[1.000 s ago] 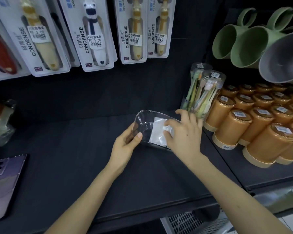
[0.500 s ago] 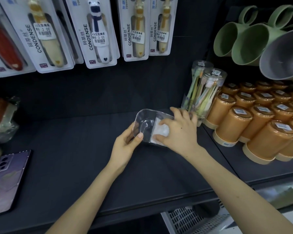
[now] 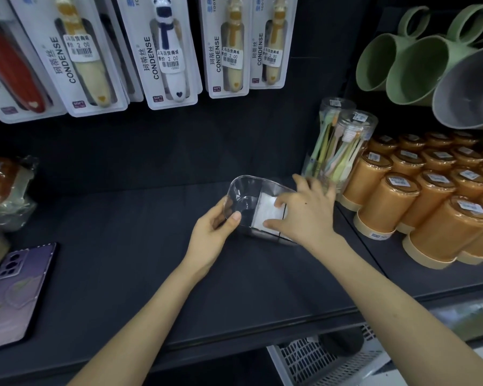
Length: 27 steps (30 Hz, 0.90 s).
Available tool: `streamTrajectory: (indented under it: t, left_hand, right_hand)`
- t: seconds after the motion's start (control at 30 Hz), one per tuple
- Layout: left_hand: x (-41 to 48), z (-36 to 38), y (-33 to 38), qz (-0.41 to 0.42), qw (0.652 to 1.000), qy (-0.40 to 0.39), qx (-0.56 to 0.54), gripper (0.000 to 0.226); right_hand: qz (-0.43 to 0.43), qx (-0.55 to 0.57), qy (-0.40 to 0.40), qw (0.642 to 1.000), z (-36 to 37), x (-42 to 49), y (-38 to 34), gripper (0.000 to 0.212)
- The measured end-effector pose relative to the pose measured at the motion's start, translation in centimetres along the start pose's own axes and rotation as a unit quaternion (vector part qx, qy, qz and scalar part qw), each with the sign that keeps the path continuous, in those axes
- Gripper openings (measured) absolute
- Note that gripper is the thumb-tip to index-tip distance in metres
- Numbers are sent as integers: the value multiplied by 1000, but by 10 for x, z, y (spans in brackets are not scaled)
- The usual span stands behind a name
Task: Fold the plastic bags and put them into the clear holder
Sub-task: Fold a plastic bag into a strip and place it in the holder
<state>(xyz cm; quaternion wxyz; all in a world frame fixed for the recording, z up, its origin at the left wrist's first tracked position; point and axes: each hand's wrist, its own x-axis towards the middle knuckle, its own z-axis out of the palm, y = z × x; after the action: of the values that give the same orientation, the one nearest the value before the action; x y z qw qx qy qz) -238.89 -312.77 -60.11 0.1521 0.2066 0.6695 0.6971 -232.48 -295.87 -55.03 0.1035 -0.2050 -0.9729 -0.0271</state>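
Note:
The clear holder (image 3: 244,190) rests on the dark shelf, its opening tipped toward me. My left hand (image 3: 214,228) grips its left wall, thumb over the rim. A folded white plastic bag (image 3: 265,211) lies inside the holder's right half. My right hand (image 3: 306,211) covers the holder's right side, with thumb and forefinger touching the bag's edges and the other fingers spread. Part of the bag is hidden under that hand.
Two clear tubs of toothbrushes (image 3: 339,146) stand just behind my right hand. Orange cups (image 3: 441,201) fill the right shelf; green and grey mugs (image 3: 418,65) hang above. Packaged toothbrushes (image 3: 165,51) hang on the back wall. A purple phone (image 3: 14,291) and wrapped goods (image 3: 3,188) are at far left.
My right hand has pushed the white bag deeper into the holder and its fingers have spread wider. The left hand keeps its hold; the camera has tilted slightly.

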Motion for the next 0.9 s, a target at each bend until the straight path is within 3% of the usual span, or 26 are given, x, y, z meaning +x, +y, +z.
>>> streamTrajectory:
  t: [0.13,0.3,0.47,0.6,0.63,0.7,0.77,0.9]
  left_hand:
    - [2,3,5,-8,1000,5,11,45]
    - [9,10,14,-32,998,-2,48,29]
    - [29,14,17,-47,995,8,89,19]
    - [35,18,28,-70,993,-11,99,9]
    - [34,18,31,-76,991,-18,105,13]
    - [24,14,33,-85,986,-11,141,45]
    - [2,3,33,-74,979,12,191,50]
    - [-72,-36,20,-3,933,3,360,44]
  right_hand:
    - [15,1,-60,998,5,6,-9,46]
    - [37,40,-24,998,-11,-3,7,48]
    - [72,144,37,986,-25,-48,33,30]
    - [61,279,63,956,-22,-102,40,7]
    - [59,305,56,949,-20,-116,38,5]
    - [56,345,44,936,-16,-145,35,5]
    - [58,373,-4,926,-7,-172,28,13]
    - [47,346,-206,914,34,-220,10,37]
